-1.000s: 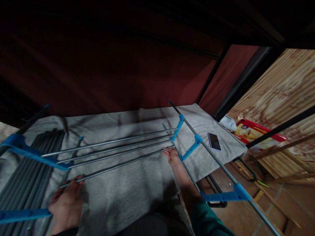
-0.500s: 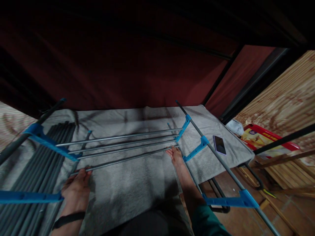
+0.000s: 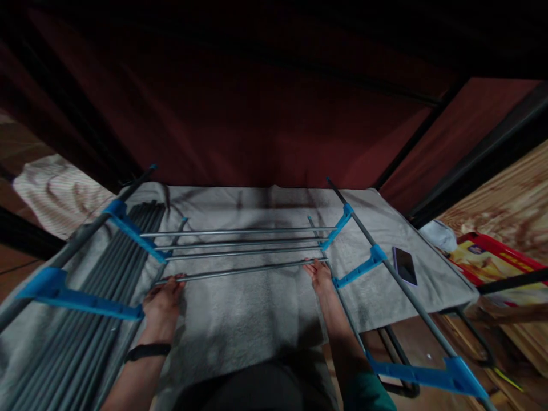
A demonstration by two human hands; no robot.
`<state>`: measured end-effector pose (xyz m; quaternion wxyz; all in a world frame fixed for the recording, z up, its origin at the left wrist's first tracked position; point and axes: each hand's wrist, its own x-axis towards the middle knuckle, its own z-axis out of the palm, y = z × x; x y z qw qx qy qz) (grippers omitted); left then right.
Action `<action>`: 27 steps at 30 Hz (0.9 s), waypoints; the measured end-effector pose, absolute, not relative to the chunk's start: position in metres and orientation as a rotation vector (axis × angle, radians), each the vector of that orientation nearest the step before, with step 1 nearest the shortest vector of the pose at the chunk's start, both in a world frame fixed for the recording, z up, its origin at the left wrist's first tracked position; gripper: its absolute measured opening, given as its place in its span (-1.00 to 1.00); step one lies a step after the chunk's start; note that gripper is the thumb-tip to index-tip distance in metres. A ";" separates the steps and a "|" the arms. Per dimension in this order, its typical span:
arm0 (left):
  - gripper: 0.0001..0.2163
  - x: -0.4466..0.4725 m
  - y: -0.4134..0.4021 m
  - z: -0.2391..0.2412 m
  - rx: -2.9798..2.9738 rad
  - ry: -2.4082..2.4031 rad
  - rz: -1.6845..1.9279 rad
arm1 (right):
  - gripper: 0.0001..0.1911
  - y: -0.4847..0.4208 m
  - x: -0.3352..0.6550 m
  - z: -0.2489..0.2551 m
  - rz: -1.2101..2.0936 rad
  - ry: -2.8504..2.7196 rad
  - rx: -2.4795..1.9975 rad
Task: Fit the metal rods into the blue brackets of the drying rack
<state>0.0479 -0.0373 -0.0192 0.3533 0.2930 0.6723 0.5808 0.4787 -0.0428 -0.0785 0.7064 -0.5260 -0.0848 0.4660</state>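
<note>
A thin grey metal rod (image 3: 240, 271) runs across a grey cloth (image 3: 240, 319), the nearest of several parallel rods. My left hand (image 3: 161, 301) grips its left end, fingers curled over it. My right hand (image 3: 320, 275) pinches its right end beside a blue plastic bracket (image 3: 357, 269). Further rods (image 3: 240, 242) span between a left blue bracket (image 3: 135, 231) and a right blue bracket (image 3: 338, 226). Both side poles carry more blue brackets.
A bundle of dark grey tubes (image 3: 72, 319) lies at the left on the cloth. A phone (image 3: 405, 266) rests at the cloth's right edge. A red and yellow box (image 3: 496, 260) and wooden slats sit on the floor at right. A dark red wall rises behind.
The view has swung left, so everything sits further right in the frame. Both hands stay on the ends of the nearest rod, which now lies more level.
</note>
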 end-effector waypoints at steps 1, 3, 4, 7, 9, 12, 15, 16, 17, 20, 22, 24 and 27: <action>-0.80 0.048 -0.037 -0.021 0.663 1.697 1.534 | -0.75 -0.044 0.479 -0.079 1.043 -0.196 -1.166; -0.81 0.047 -0.034 -0.024 0.516 1.648 1.573 | -0.81 -0.047 0.481 -0.079 1.054 -0.204 -1.162; -0.81 0.046 -0.033 -0.025 0.456 1.634 1.588 | -0.82 -0.047 0.482 -0.079 1.059 -0.207 -1.162; -0.80 0.044 -0.030 -0.028 0.329 1.593 1.618 | -0.81 -0.048 0.485 -0.081 1.071 -0.208 -1.168; -0.82 0.045 -0.031 -0.029 0.286 1.561 1.630 | -0.80 -0.048 0.487 -0.084 1.062 -0.203 -1.179; -0.82 0.046 -0.034 -0.028 0.250 1.517 1.645 | -0.81 -0.049 0.489 -0.089 1.044 -0.205 -1.185; -0.80 0.046 -0.037 -0.026 0.219 1.484 1.652 | -0.80 -0.050 0.489 -0.090 1.028 -0.208 -1.171; -0.79 0.047 -0.037 -0.025 0.206 1.475 1.652 | -0.80 -0.051 0.489 -0.090 1.022 -0.205 -1.168; -0.78 0.047 -0.037 -0.024 0.193 1.466 1.651 | -0.79 -0.051 0.489 -0.089 1.019 -0.202 -1.168; -0.76 0.050 -0.037 -0.022 0.162 1.433 1.630 | -0.76 -0.050 0.490 -0.088 1.038 -0.199 -1.182; -0.77 0.054 -0.036 -0.021 0.149 1.411 1.601 | -0.70 -0.050 0.491 -0.089 1.056 -0.199 -1.190; -0.78 0.059 -0.035 -0.021 0.137 1.395 1.574 | -0.69 -0.049 0.493 -0.091 1.061 -0.205 -1.195; -0.77 0.064 -0.033 -0.022 0.123 1.389 1.558 | -0.77 -0.049 0.494 -0.095 1.043 -0.210 -1.208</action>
